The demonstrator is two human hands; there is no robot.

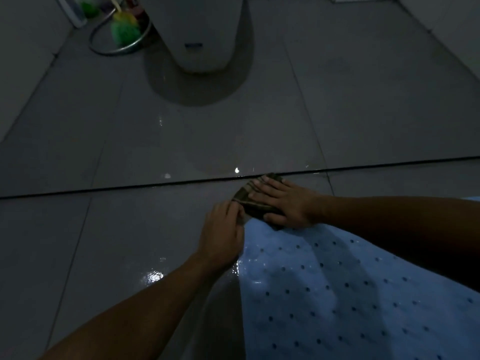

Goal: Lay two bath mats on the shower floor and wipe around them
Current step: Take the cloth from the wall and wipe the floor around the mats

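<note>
A light blue bath mat (337, 294) with rows of small holes lies on the grey tiled floor at the lower right. At its far left corner sits a dark folded cloth (253, 201). My right hand (283, 201) lies flat on the cloth with straight fingers, pressing it against the floor. My left hand (223, 235) is at the mat's far left corner, its fingertips curled onto the mat's edge beside the cloth. Only one mat is in view; my right forearm covers part of it.
A white toilet base (200, 35) stands at the top centre. A metal hose loop (119, 40) and green scrub brushes (124, 29) lie at the top left. A dark floor groove (130, 187) crosses the frame. Wet patches shine on the tiles.
</note>
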